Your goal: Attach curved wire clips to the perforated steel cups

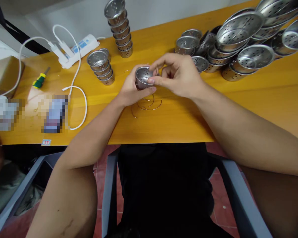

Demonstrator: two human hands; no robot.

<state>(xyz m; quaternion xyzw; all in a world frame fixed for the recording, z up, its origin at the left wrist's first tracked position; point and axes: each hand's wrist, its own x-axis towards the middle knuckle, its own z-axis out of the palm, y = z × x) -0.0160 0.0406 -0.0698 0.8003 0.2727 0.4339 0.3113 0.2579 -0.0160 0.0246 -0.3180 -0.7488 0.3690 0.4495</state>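
Note:
A small perforated stainless steel cup is held just above the table, its mouth tilted towards me. My left hand is wrapped round its side, thumb along the front. At the right part of the rim, my right hand has its thumb and index finger closed on the cup; whether a wire is also between the fingertips I cannot make out. Several thin, curved copper-coloured wires lie on the table just under the hands.
Stacked perforated cups and a taller stack stand behind, with many more cups piled at right. To the left are a power strip, white cable, screwdriver, phone and box. Another person's arm shows at far left.

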